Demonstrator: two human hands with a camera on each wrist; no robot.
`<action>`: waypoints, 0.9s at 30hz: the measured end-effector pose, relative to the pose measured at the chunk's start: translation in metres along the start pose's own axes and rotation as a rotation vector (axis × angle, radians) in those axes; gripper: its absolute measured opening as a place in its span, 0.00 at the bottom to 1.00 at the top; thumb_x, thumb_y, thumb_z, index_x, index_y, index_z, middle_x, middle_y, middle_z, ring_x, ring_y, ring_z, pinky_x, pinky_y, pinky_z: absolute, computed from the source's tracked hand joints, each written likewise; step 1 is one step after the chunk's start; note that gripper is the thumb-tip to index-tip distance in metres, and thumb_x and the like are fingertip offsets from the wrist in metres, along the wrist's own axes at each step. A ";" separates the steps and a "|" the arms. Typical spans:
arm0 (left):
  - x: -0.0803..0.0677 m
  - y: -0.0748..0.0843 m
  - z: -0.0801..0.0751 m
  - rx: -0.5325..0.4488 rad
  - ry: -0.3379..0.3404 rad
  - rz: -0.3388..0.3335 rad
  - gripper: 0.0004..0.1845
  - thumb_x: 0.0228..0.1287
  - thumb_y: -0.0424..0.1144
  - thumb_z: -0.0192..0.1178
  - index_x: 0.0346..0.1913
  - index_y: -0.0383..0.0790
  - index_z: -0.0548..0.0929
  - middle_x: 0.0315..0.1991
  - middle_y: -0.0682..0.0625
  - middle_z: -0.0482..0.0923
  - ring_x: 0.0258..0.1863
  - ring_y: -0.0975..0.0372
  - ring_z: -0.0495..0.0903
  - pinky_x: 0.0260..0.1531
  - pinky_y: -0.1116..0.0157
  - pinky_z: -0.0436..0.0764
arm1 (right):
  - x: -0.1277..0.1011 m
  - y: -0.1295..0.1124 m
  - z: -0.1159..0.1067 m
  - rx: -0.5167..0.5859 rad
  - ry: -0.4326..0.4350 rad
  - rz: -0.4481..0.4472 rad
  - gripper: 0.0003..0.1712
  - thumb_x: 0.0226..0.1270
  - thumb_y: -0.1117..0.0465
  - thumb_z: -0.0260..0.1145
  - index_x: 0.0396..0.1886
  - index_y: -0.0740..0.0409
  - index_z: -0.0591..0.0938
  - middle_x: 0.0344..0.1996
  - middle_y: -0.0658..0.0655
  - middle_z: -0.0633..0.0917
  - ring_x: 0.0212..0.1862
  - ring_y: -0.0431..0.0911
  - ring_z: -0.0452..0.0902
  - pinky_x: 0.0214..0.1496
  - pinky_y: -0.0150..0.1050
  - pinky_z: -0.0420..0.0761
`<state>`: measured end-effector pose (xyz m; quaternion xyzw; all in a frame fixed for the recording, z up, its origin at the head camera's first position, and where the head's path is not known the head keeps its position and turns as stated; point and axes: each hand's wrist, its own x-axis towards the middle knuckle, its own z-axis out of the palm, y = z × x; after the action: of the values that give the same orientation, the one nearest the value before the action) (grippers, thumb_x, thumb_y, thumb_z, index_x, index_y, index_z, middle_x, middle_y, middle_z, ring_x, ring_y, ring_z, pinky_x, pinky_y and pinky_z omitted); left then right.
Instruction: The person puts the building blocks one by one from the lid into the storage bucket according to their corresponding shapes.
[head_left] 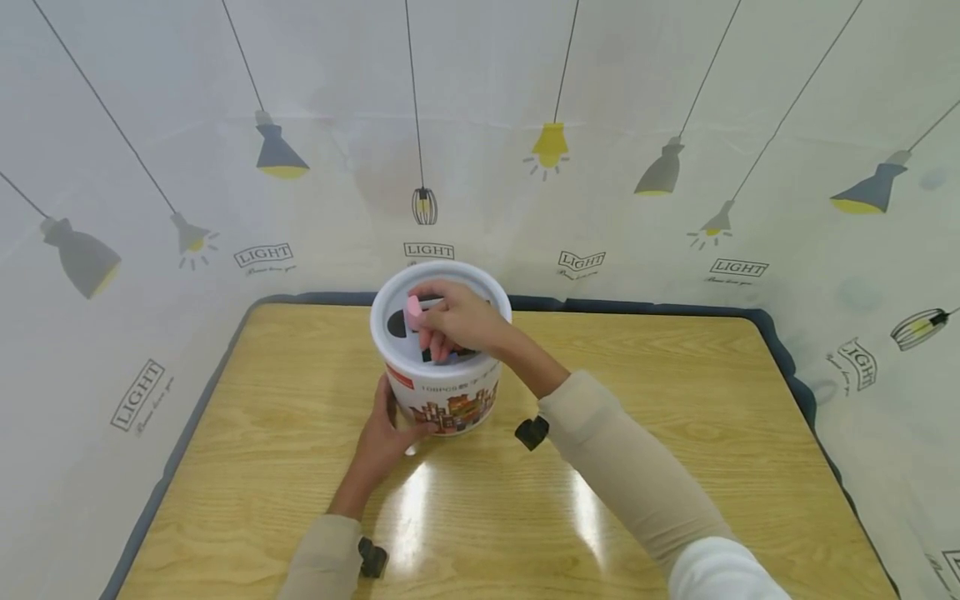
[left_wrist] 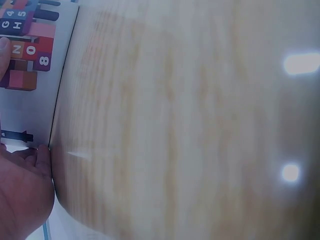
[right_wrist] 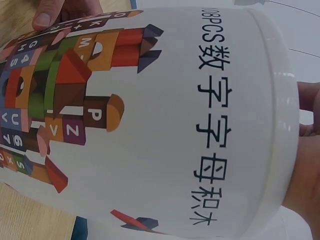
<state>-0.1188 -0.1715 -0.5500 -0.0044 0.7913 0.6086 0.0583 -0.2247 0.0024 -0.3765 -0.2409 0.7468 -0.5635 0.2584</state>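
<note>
A white bucket [head_left: 459, 402] printed with colourful toy blocks stands upright on the table, its lid [head_left: 387, 344] pierced by dark shaped holes. My left hand [head_left: 384, 440] grips the lower left side, thumb at the front and the other fingers partly hidden behind the wall. Over the lid, my right hand [head_left: 465, 318] pinches a pink block [head_left: 412, 312] between thumb and fingers. The block is close to a dark round hole; whether it touches the lid I cannot tell. In the right wrist view, the bucket wall [right_wrist: 155, 125] covers most of the right hand [right_wrist: 307, 165].
The wooden table [head_left: 645, 417] extends on both sides of the bucket. Its far edge meets a wall covering [head_left: 495, 208] printed with hanging lamps, close behind the bucket. A dark camera mount [head_left: 532, 432] sits at my right wrist and another mount [head_left: 372, 557] at my left.
</note>
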 end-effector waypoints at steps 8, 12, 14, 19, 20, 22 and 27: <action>0.010 -0.030 0.004 0.001 0.034 0.025 0.61 0.50 0.47 0.75 0.75 0.71 0.38 0.78 0.57 0.43 0.77 0.61 0.42 0.77 0.57 0.49 | 0.003 -0.001 0.007 -0.014 0.013 0.007 0.24 0.73 0.64 0.57 0.66 0.63 0.68 0.22 0.60 0.83 0.18 0.46 0.78 0.23 0.42 0.85; 0.011 -0.032 0.004 -0.002 0.038 0.033 0.61 0.50 0.48 0.75 0.75 0.72 0.38 0.78 0.57 0.43 0.77 0.61 0.43 0.77 0.58 0.49 | 0.006 -0.001 0.012 -0.019 0.017 0.005 0.24 0.73 0.63 0.57 0.66 0.61 0.68 0.22 0.60 0.84 0.18 0.46 0.79 0.24 0.42 0.85; 0.011 -0.032 0.004 0.004 0.033 0.026 0.61 0.51 0.47 0.75 0.75 0.71 0.37 0.78 0.56 0.42 0.77 0.61 0.42 0.77 0.58 0.48 | 0.007 -0.001 0.013 -0.027 0.014 -0.003 0.24 0.72 0.63 0.57 0.66 0.61 0.69 0.21 0.60 0.84 0.18 0.46 0.79 0.24 0.42 0.85; 0.006 -0.017 0.002 0.004 0.007 0.011 0.62 0.53 0.44 0.74 0.77 0.61 0.36 0.79 0.51 0.40 0.77 0.56 0.41 0.77 0.54 0.47 | 0.008 -0.002 0.016 -0.043 0.005 -0.012 0.23 0.73 0.63 0.56 0.65 0.60 0.70 0.21 0.59 0.84 0.18 0.46 0.78 0.23 0.41 0.85; 0.005 -0.012 0.001 0.004 0.002 0.009 0.62 0.53 0.44 0.74 0.78 0.59 0.36 0.79 0.50 0.40 0.77 0.56 0.41 0.77 0.54 0.47 | 0.009 -0.002 0.016 -0.040 0.003 -0.008 0.23 0.73 0.63 0.56 0.65 0.59 0.70 0.21 0.59 0.84 0.18 0.46 0.78 0.23 0.40 0.84; 0.002 -0.004 0.000 0.008 -0.006 0.007 0.62 0.53 0.43 0.74 0.78 0.57 0.36 0.79 0.49 0.40 0.77 0.55 0.41 0.77 0.54 0.48 | 0.009 -0.001 0.016 -0.033 0.002 -0.001 0.23 0.73 0.63 0.56 0.66 0.60 0.69 0.21 0.59 0.84 0.18 0.45 0.78 0.23 0.39 0.84; -0.001 0.003 0.000 0.016 -0.007 0.002 0.61 0.54 0.44 0.73 0.78 0.58 0.37 0.79 0.50 0.41 0.77 0.57 0.41 0.77 0.55 0.49 | 0.011 0.000 0.017 -0.032 0.004 0.008 0.25 0.73 0.63 0.57 0.67 0.60 0.69 0.22 0.59 0.84 0.18 0.45 0.78 0.23 0.39 0.84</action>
<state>-0.1177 -0.1712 -0.5466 -0.0009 0.7960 0.6022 0.0606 -0.2218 -0.0166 -0.3817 -0.2408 0.7572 -0.5508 0.2555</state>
